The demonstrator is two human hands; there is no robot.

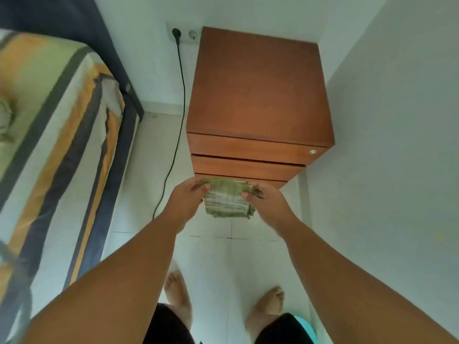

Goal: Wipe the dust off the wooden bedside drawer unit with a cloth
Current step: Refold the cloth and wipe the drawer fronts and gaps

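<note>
The wooden bedside drawer unit (258,95) stands against the white back wall, its bare brown top facing me and three drawer fronts stepping down below it. A folded green and white striped cloth (227,198) hangs in the air just in front of the lowest drawer. My left hand (185,198) pinches the cloth's left edge and my right hand (267,201) pinches its right edge. The cloth is apart from the unit's top.
A bed (57,135) with a striped green, orange and dark cover fills the left side. A black cable (182,95) runs from a wall socket (182,33) down to the tiled floor (218,256). A white wall (385,170) closes in on the right. My bare feet are below.
</note>
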